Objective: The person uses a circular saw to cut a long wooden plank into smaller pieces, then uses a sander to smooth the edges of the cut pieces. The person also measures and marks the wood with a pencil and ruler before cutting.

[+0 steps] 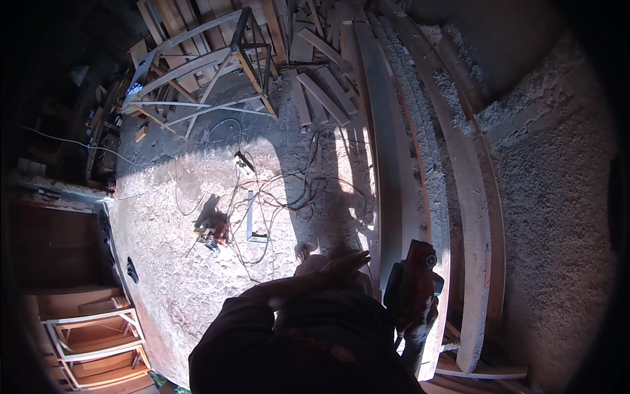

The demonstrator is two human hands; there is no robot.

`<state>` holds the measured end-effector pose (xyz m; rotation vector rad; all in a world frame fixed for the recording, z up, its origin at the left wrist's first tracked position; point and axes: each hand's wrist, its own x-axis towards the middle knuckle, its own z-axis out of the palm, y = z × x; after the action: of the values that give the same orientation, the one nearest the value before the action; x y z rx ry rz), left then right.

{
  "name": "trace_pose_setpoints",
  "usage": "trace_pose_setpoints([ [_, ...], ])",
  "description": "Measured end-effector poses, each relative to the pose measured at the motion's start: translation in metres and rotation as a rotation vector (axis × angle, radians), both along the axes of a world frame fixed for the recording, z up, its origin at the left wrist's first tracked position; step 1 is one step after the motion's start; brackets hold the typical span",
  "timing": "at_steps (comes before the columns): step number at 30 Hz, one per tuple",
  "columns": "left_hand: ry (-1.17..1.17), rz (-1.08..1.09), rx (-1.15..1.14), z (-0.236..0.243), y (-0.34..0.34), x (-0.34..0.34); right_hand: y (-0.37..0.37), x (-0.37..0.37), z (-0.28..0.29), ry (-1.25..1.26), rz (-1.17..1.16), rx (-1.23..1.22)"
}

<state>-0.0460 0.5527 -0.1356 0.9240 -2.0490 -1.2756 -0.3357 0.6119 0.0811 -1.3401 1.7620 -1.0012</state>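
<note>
My right hand (420,323), deep in shadow, grips a dark red and black power planer (415,272) with a round knob at its front end. The tool is over the long, pale boards (388,157) along my right side; whether its base touches the wood I cannot tell. My left hand (344,264) reaches across in front of my body, fingers stretched out flat towards the right, with nothing in it. It is nearest to the boards' left edge, a short way from the planer.
Loose cords (308,190) tangle over the rough floor around a framing square (250,217) and a red power tool (215,235). A wooden frame (252,72) stands ahead, with offcuts (321,98) beside it. A rough wall (551,177) closes the right side; a shelf frame (95,322) is at left.
</note>
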Motion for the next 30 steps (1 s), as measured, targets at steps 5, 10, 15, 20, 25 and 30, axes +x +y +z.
trace_pose_setpoints([
  [5, -0.182, 0.02, 0.381, -0.011, 0.035, 0.048, -0.035, 0.056, 0.035, -0.464, 0.207, 0.139],
  [10, -0.188, 0.305, 0.583, -0.014, 0.095, 0.102, -0.071, 0.143, 0.033, -0.024, 0.627, 0.127],
  [15, -0.242, 0.657, 0.775, -0.008, 0.174, 0.149, -0.086, 0.247, 0.033, 0.217, 1.09, 0.048],
  [20, -0.194, 0.992, 0.972, 0.0, 0.243, 0.148, -0.088, 0.303, -0.02, 0.258, 1.468, 0.234],
  [25, -0.125, 1.275, 1.165, 0.025, 0.3, 0.11, -0.087, 0.374, -0.079, 0.619, 1.923, 0.172],
  [30, -0.022, 1.329, 1.473, 0.063, 0.351, 0.104, -0.056, 0.448, -0.177, 0.718, 2.232, -0.008],
])
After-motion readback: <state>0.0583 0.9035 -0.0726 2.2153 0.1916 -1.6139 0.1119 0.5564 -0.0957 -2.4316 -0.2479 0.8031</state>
